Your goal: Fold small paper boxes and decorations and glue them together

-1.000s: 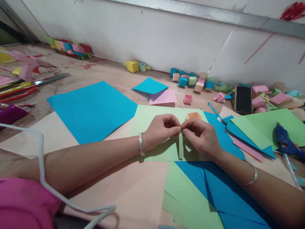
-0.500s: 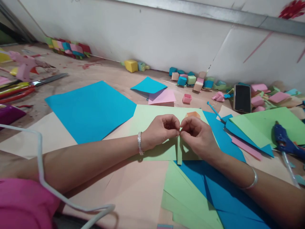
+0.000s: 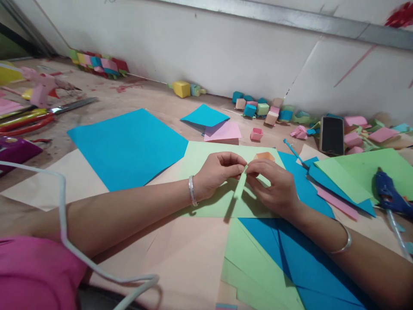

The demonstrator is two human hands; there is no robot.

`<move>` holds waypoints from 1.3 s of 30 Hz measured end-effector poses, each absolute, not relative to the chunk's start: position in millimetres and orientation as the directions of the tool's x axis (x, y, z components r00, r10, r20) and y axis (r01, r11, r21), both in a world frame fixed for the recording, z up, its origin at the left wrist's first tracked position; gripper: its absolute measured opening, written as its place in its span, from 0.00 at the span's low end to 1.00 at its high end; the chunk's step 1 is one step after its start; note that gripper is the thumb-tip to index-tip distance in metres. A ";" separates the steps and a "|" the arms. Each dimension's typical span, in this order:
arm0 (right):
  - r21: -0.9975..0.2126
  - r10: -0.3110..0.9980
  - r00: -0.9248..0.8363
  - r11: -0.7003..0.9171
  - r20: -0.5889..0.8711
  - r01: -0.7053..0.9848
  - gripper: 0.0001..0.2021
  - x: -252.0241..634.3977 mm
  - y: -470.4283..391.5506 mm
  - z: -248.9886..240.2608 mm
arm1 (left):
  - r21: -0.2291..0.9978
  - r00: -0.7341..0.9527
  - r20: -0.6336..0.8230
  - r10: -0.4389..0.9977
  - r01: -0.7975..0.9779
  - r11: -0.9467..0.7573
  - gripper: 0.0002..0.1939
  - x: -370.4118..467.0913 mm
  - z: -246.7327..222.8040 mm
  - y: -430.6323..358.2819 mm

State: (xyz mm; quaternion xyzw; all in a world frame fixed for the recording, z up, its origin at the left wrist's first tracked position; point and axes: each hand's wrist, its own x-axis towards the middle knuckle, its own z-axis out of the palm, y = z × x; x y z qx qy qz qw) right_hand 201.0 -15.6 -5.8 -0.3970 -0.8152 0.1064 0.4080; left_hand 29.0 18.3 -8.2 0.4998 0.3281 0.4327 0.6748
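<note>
Between the fingertips of both hands is a narrow light green paper strip [image 3: 239,187], its free end pointing down toward me. My left hand [image 3: 219,175] pinches the strip's upper end from the left. From the right, my right hand [image 3: 271,178] pinches the same end, thumb and forefinger closed. Both hands are over a light green paper sheet [image 3: 206,211]. Just behind my right hand sits a small orange folded paper piece [image 3: 265,156], partly covered by the fingers.
Blue paper [image 3: 129,148] lies to the left, with scissors [image 3: 48,116] beyond. A phone [image 3: 332,135], small paper boxes [image 3: 250,110] and a blue glue gun [image 3: 387,189] are at the back and right. A white cable [image 3: 63,206] crosses my left arm.
The strip's free end has lifted and swung a little, now slanting down to the left instead of hanging straight. My right fingers have shifted their pinch. The view has moved slightly left.
</note>
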 end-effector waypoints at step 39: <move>-0.932 0.953 -0.079 0.302 0.292 0.199 0.05 192.6 -18.0 -8.3 | 0.974 0.439 -0.002 0.898 -0.203 0.102 0.08 29.0 -5.7 13.1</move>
